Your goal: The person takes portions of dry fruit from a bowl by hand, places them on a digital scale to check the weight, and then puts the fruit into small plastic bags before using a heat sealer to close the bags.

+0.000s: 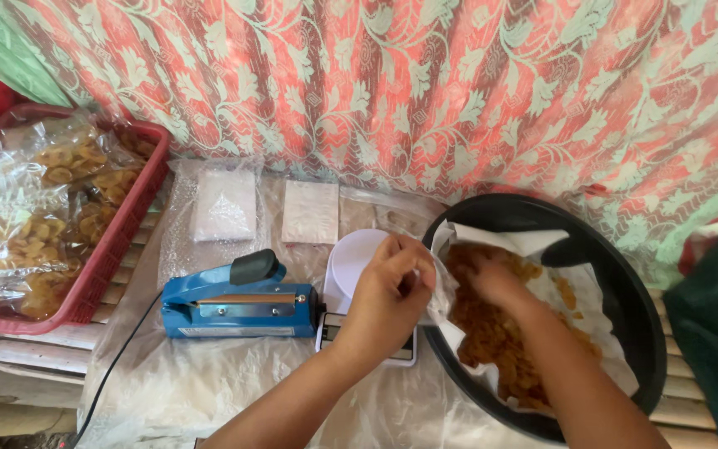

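Observation:
My left hand hovers above a white kitchen scale and pinches the edge of a clear plastic bag at the rim of a black basin. The basin is lined with white paper and holds golden fried chips. My right hand reaches down into the chips with its fingers curled among them; whether it grips any is hidden.
A blue heat sealer with a black knob lies left of the scale, its cord trailing down. Two stacks of flat plastic bags lie behind. A red tray at left holds packed chip bags. A patterned cloth hangs behind.

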